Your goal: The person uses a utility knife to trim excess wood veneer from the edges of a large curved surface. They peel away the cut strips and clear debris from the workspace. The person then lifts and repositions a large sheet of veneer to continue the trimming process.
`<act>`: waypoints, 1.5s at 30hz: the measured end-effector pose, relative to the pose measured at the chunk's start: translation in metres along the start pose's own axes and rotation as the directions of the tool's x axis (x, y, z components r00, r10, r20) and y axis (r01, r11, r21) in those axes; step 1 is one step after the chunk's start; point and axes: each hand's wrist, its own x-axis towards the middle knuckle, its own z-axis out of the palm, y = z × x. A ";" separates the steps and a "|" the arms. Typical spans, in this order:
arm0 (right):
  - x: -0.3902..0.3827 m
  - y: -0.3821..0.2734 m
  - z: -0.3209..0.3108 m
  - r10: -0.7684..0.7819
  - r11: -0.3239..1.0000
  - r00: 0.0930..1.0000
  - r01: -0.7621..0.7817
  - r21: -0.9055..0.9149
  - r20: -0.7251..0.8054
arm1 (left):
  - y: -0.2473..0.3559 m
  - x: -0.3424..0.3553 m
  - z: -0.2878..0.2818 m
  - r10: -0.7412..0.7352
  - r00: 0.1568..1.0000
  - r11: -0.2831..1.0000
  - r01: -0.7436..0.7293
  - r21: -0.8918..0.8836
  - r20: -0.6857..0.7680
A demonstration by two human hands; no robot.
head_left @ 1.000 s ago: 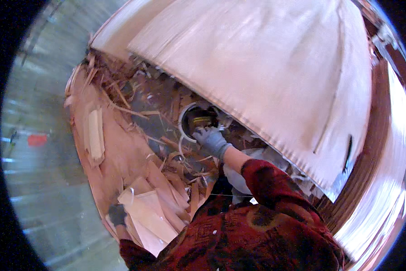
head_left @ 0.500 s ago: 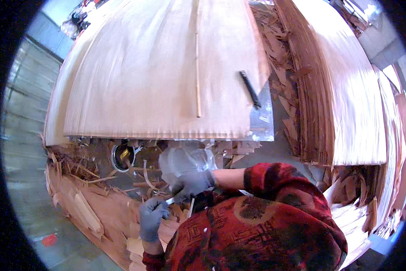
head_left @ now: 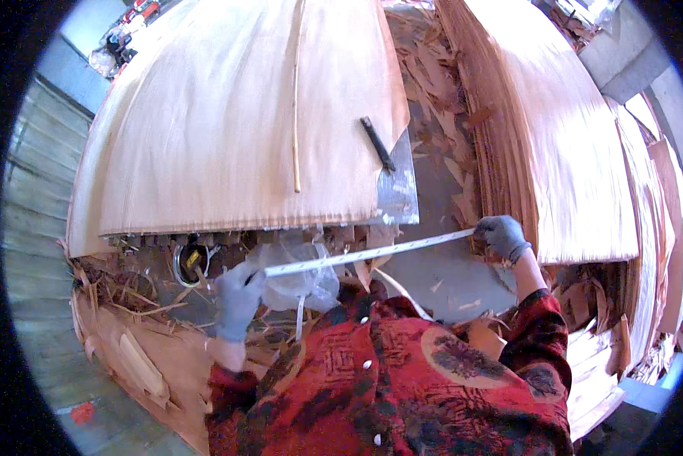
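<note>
White, the marked strip (head_left: 372, 253) stretches in front of the pale sheet stack (head_left: 227, 137). I see the left hand (head_left: 239, 296), fingers clamped on it, nearer than the stack; the right hand (head_left: 502, 237), right of the stack, clamps it too. 1 black bar (head_left: 377, 144) lies atop.

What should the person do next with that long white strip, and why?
Maybe bring the white strip a little forward, toward the stack of pale sheets. The left hand and right hand hold it stretched nearly straight, and the stack's near edge shows just beyond it.
</note>
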 end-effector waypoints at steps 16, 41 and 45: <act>-0.021 -0.154 0.077 -0.574 0.698 0.804 0.379 0.608 0.156 | 0.027 0.007 0.124 0.277 0.723 0.927 -0.375 0.023 0.632; 0.097 0.220 -0.060 0.350 0.338 0.935 -0.065 0.939 -0.062 | 0.056 0.110 0.305 0.172 0.985 0.573 -0.093 0.814 -0.008; 0.130 0.243 -0.101 0.392 0.286 0.914 -0.012 0.958 -0.106 | 0.055 0.116 0.306 0.129 0.992 0.549 -0.062 0.833 -0.010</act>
